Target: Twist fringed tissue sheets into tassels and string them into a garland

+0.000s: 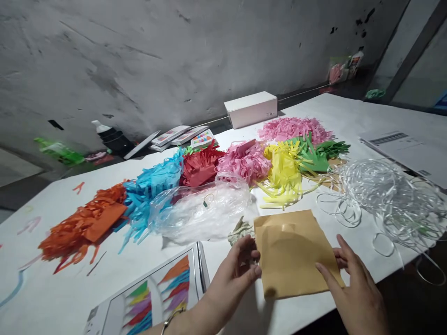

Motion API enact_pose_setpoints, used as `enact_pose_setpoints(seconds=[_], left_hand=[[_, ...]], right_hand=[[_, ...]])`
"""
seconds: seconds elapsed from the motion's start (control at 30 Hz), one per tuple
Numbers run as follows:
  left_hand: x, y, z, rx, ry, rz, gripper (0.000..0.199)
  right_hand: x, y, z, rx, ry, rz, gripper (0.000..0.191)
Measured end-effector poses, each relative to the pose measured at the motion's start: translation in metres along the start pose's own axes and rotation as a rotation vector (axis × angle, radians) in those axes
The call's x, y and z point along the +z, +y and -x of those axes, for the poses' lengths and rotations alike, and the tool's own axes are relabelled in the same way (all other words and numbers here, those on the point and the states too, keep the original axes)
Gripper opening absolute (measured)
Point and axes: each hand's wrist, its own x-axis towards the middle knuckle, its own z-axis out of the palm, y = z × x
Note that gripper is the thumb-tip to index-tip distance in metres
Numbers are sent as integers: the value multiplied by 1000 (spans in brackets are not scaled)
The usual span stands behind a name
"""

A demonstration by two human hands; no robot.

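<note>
A square brown piece of kraft paper or card (293, 256) is in front of me near the table's front edge. My right hand (359, 293) grips its right edge, thumb on top and fingers partly hidden at the side. My left hand (237, 270) is at its left edge with curled fingers and a gap between them and the thumb; I cannot tell whether the fingertips touch it. A crumpled pale glove-like bundle (240, 230) lies just behind my left hand. Below left, a white box or packet (104, 302) shows printed coloured tassel flags.
Fringed paper bundles in orange (87, 218), blue (157, 177), red (200, 165), pink (244, 160), yellow (284, 167) and green (314, 156) run across the table. Clear plastic bags (206, 211) lie before them. Tangled white ribbon (380, 190) spreads right; a white box (251, 109) stands behind.
</note>
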Motion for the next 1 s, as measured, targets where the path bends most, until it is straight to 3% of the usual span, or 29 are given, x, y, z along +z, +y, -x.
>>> enact_pose_setpoints(seconds=[0.13, 0.27, 0.4, 0.53, 0.67, 0.83, 1.0], left_hand=[[12, 3, -10, -113, 83, 184, 69], [17, 9, -15, -168, -31, 239, 38], [16, 12, -11, -182, -63, 300, 35], [16, 14, -4, -217, -86, 369, 36], [17, 14, 2, -230, -91, 415, 45], [15, 14, 3, -271, -67, 473, 48], [11, 15, 5, -276, -48, 442, 45]], right_hand=[[-11, -4, 3, 364, -53, -421, 89], [-22, -7, 0, 517, -79, -746, 90], [-31, 0, 0, 623, -211, -909, 83], [-33, 1, 1, 670, -291, -1018, 79], [-30, -13, 5, 639, -243, -1033, 67], [-28, -29, 13, 594, -282, -1082, 68], [-32, -45, 21, 546, -190, -1030, 48]])
